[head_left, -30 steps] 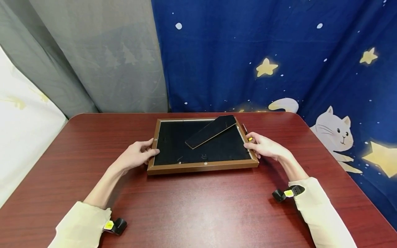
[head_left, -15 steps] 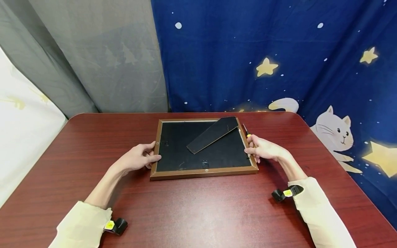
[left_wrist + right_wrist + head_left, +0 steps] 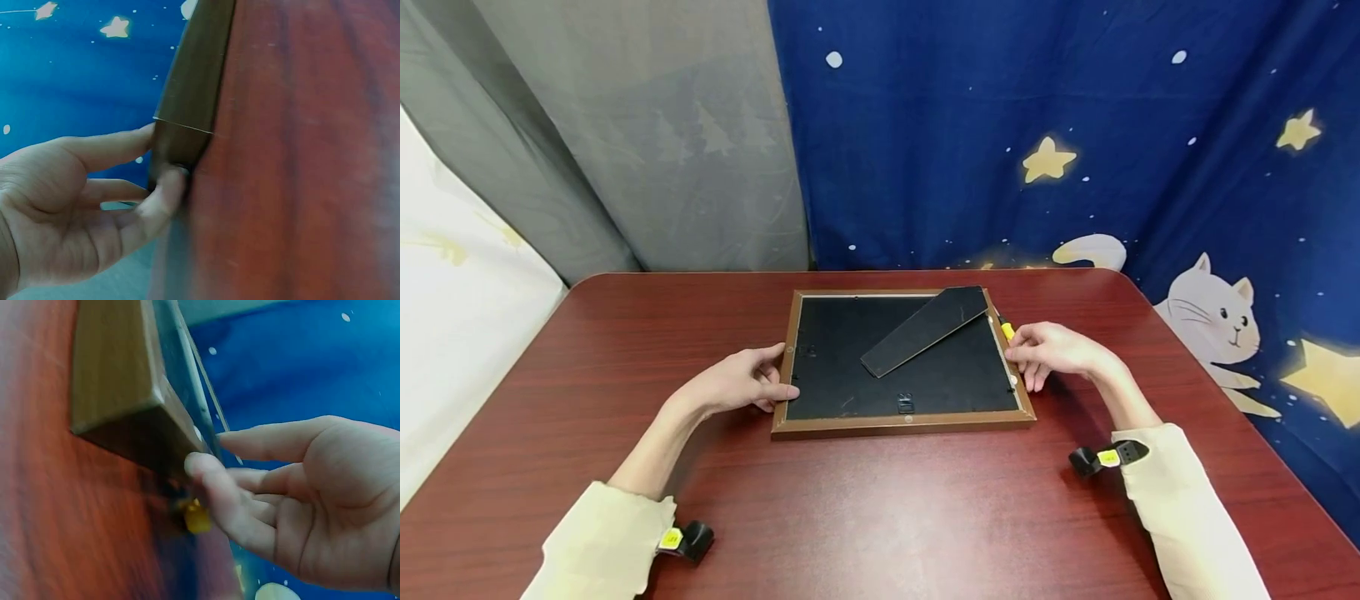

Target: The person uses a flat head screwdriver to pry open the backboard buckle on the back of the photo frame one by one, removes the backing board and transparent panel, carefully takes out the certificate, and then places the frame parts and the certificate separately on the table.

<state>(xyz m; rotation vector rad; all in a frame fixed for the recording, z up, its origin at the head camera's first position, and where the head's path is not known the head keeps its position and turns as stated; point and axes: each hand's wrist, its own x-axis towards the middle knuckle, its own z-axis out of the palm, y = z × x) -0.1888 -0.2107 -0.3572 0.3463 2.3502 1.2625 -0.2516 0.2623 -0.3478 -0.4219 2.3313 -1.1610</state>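
A picture frame [image 3: 835, 350] with a brown wooden border lies face down on the table, its black back up. A black easel leg [image 3: 925, 333] slants across that back toward the upper right corner. My left hand [image 3: 733, 383] grips the left side, thumb over the border and fingers along the outer edge. At the right side, my right hand [image 3: 1052, 348] has its fingertips by the frame's outer edge, fingers loosely bent and not clasping it. A screwdriver [image 3: 1007, 330] with a yellow handle lies close to that side, partly hidden; the right wrist view shows its yellow handle [image 3: 198, 517] blurred.
The dark red wooden table [image 3: 880, 517] extends in front of the frame and to both sides. Behind it hang a grey curtain [image 3: 685, 150] and a blue curtain [image 3: 940, 125] with stars and a cat. Small black cameras sit at both cuffs.
The frame has come down flatter and shifted slightly toward me and to the right. My right thumb has slipped off the border; my left hand keeps its grip.
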